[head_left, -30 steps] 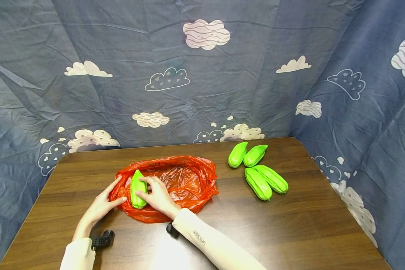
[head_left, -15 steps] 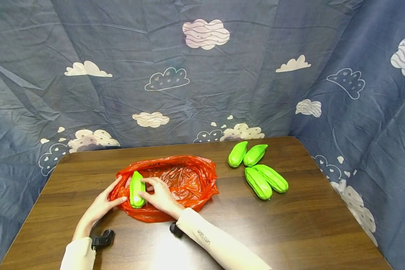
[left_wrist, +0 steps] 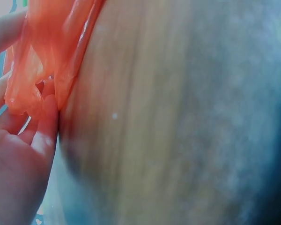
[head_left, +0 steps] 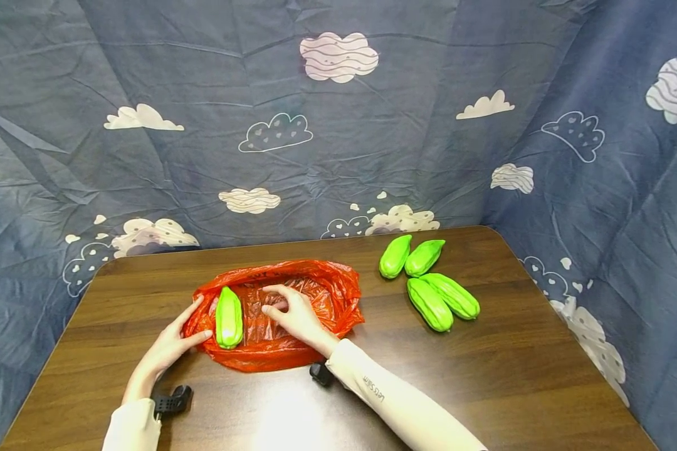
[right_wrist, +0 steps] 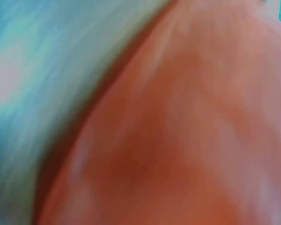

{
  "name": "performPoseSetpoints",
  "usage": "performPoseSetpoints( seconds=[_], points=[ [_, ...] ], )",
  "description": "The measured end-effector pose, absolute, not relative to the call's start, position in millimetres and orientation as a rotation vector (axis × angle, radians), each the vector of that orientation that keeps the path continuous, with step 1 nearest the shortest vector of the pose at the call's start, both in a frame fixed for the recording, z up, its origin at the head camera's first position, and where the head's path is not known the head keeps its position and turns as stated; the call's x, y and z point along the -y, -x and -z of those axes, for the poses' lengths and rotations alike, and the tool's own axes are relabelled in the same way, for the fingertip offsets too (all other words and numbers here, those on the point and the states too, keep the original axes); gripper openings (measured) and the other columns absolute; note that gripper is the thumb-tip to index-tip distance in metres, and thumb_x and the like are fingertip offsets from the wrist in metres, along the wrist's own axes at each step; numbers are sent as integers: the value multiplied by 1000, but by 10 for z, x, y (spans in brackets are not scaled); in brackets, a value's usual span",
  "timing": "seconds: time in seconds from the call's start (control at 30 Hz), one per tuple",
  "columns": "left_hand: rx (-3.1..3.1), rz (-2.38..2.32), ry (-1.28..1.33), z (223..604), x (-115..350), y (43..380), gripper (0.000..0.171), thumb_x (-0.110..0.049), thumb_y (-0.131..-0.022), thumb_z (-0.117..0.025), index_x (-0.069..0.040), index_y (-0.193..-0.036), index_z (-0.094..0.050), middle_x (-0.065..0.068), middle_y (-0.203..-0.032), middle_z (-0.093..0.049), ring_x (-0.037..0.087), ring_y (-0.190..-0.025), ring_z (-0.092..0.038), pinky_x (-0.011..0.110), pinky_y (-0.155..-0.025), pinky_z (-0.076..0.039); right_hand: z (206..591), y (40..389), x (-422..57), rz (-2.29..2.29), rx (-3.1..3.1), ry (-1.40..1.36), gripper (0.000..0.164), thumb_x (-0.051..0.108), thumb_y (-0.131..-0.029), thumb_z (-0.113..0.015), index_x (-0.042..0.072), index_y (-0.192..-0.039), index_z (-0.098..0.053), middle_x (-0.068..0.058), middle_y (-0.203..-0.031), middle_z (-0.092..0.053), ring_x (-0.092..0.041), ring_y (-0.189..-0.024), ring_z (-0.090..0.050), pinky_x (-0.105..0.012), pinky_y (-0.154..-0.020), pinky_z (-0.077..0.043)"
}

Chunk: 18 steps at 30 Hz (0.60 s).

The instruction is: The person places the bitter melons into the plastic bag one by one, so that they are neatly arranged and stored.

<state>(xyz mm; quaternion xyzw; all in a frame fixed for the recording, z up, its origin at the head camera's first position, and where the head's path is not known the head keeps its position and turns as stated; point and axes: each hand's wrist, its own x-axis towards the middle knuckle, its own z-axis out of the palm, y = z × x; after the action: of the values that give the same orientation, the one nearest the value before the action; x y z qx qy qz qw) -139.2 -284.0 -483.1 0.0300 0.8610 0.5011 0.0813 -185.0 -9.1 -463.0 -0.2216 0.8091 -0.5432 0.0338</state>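
An orange-red plastic bag (head_left: 338, 332) lies spread on the wooden table with its mouth facing up. One bright green, ridged gourd with a pointed tip (head_left: 229, 318) lies inside, at the bag's left end. My left hand (head_left: 170, 341) rests against that end, thumb in front and fingers reaching behind; close up, the plastic (left_wrist: 61, 47) drapes over its fingers. Over the middle of the bag, my right hand (head_left: 299, 316) is apart from the gourd, its thumb and fingers spread with nothing between them. The right wrist view is blurred, mostly filled by orange plastic (right_wrist: 178, 131).
Several more green gourds (head_left: 430, 305) lie grouped on the table's right side. A dark blue cloth with cloud prints (head_left: 282, 163) hangs behind the table (head_left: 519, 363) and along its right side.
My right hand has let go of the green gourd and drawn away to the right. The gourd stays at the bag's left end. My left hand has kept its place.
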Motion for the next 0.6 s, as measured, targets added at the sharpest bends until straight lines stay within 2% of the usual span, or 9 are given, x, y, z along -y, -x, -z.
performPoseSetpoints(
  seconds=[0.07,0.27,0.43,0.5,0.6],
  points=[
    [-2573,-1495,-81,4831,2840,1390,77,-17,-92,-65,-5,-152,-19,34,-147,-24,44,-126,-35,40,-98,-35,4616,1870,12,1680,-2478,657,37,13,-89,-67,5,-124,-60,-18,-109,-66,-18,-81,-68,-22,-59,-50],
    [-2540,-1526,-67,4846,2845,1390,77,-18,-92,-65,-7,-153,-19,33,-149,-21,44,-130,-32,19,-91,-34,4560,1940,-255,1716,-2478,661,37,10,-90,-66,4,-125,-60,-18,-110,-65,-23,-86,-67,-23,-64,-50],
    [-2541,-1527,-76,4847,2841,1389,77,-18,-92,-65,-8,-153,-19,32,-150,-20,45,-130,-32,15,-89,-33,4526,1998,-464,1783,-2437,663,36,6,-90,-65,2,-125,-59,-21,-117,-63,-27,-90,-67,-25,-67,-52],
    [-2545,-1524,-79,4845,2840,1388,76,-18,-92,-64,-8,-153,-19,32,-150,-19,45,-130,-31,14,-89,-33,4521,2020,-535,1810,-2423,663,35,4,-90,-65,-1,-124,-58,-23,-117,-61,-31,-90,-67,-29,-68,-53],
    [-2550,-1525,-86,4848,2838,1385,76,-18,-92,-65,-7,-152,-20,32,-150,-20,45,-130,-31,12,-88,-32,4500,2042,-639,1860,-2391,651,35,1,-91,-63,-6,-124,-57,-26,-118,-60,-39,-90,-65,-41,-71,-54]
  ],
)
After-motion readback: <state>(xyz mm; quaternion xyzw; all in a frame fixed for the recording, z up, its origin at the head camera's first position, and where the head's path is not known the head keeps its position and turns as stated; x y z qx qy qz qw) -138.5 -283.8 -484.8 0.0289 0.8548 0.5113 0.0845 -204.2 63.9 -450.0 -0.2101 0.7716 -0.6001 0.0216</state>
